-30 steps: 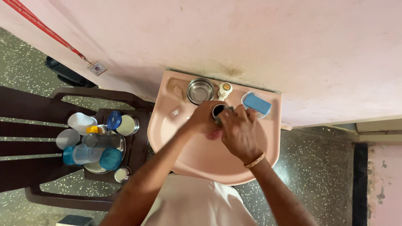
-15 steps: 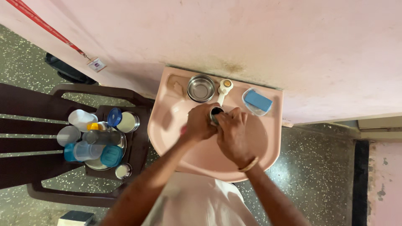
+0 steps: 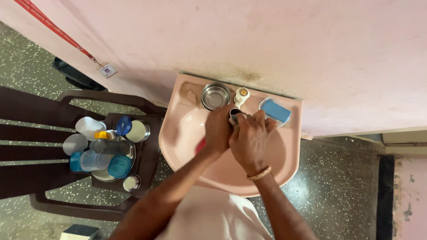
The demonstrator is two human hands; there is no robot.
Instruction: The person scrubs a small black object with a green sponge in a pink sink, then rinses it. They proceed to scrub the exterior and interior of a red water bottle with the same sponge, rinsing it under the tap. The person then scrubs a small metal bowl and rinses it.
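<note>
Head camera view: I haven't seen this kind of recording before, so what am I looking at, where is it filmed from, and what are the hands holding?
There is no machine here. A person wears one camera on the head, so the picture looks straight down at their own two bare hands. Both hands meet over a pink wash basin fixed to a pink wall. The left hand and the right hand, which has a bangle at the wrist, together grip a small dark cup just below the tap. On the basin's back ledge sit a small steel bowl and a blue soap bar in its dish. Left of the basin, a dark brown plastic chair carries a steel plate piled with plastic cups, lids and containers. The floor is speckled stone.
</note>
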